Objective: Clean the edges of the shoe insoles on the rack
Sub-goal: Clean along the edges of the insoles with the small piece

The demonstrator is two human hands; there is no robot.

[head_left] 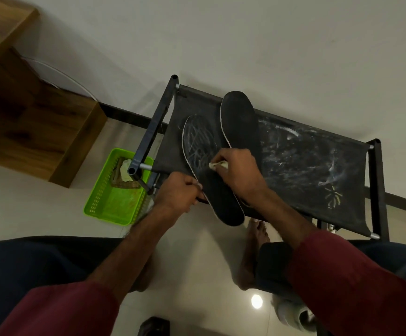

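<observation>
A pale, glossy tiled floor [197, 243] is seen under everything, with a plain light wall behind. A wooden cabinet [27, 112] with a brown grain stands well to the left of the rack. The rack [294, 166] is built of dark round tubes with metal end pins, and a black fabric shelf is stretched between them; the cloth is smeared with whitish, chalky streaks. Dark red sleeves [342, 282] cover both forearms below the rack.

A bright green plastic basket [114, 197], rectangular with slotted walls, sits on the floor just beside the rack's left end, with crumpled material inside.

Two long, rounded insoles lie on the left part of the rack's shelf. The far insole [240, 117] is matte black with a thin white edge and rests flat toward the rack's back rail. The near insole [211, 180] is black, scribbled with pale lines at its far half, and its heel overhangs the rack's front edge.

The left hand [180, 192] is closed on the near insole's left edge, pinching it. The right hand [238, 170] is closed around a small pale wad of cloth [217, 165], which is pressed onto the near insole's top.
</observation>
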